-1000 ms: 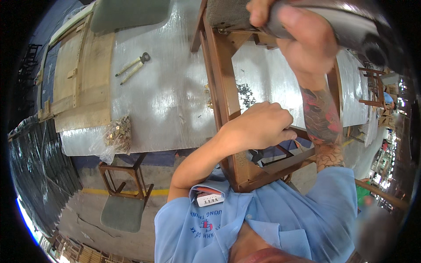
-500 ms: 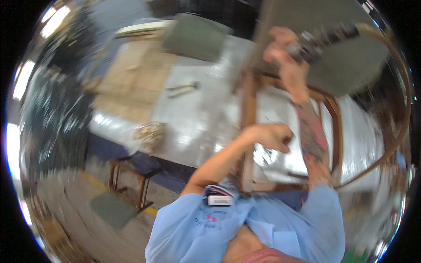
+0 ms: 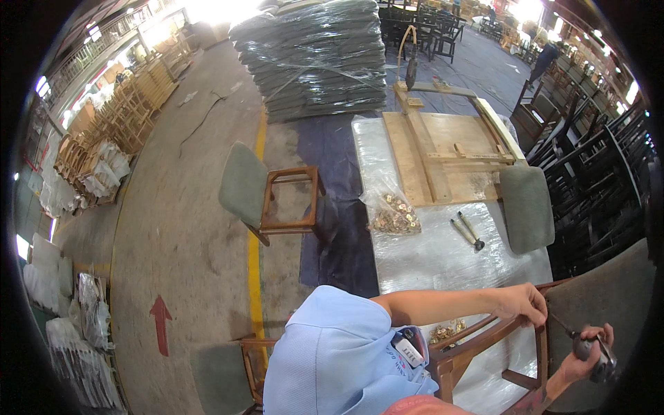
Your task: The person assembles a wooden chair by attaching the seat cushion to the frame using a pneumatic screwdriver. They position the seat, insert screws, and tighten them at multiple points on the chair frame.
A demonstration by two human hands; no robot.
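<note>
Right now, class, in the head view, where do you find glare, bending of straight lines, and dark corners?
Head view: white glare burns out the top near the doorway, above the wrapped stack; the plastic-covered table shines softly; the yellow floor line and table edges bow toward the rim; a black ring hides the corners; the right hand near the rim looks stretched, the left hand sharper.

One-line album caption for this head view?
Left hand steadies a wooden chair frame while right hand holds a power tool.
</note>
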